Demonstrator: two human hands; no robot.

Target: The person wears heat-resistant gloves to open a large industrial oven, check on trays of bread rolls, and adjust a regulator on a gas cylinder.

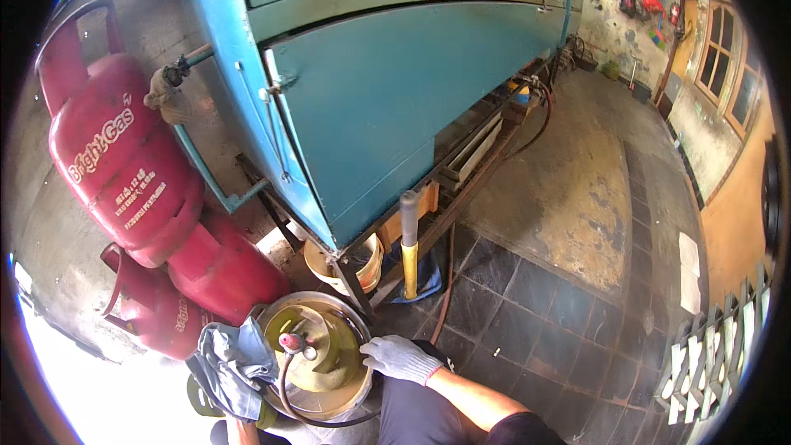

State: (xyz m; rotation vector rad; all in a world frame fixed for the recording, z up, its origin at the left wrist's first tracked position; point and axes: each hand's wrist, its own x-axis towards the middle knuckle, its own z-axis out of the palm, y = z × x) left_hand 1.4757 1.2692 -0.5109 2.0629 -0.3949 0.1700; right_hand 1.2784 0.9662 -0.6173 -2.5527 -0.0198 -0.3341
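Note:
A green gas cylinder (329,334) stands in a round metal basin (363,387) holding murky liquid. Fitted on its valve is a regulator (292,341) with a red top, and a dark hose (284,387) curves down from it. My right hand (400,358), in a pale knitted glove, is at the basin's right side, its fingers closed over the rim. A bunched grey-blue cloth (235,367) lies at the basin's left edge. My left hand (241,431) shows only by the wrist below that cloth; its fingers are hidden. Partly covered by the cloth is another green object (198,395).
Several pink-red gas cylinders (124,148) lie stacked at left. A large blue-green metal cabinet (354,107) on a frame fills the far middle. Below its corner stand a whitish bucket (325,268) and a yellow post with a grey grip (409,255). A folding metal gate (713,354) is at right.

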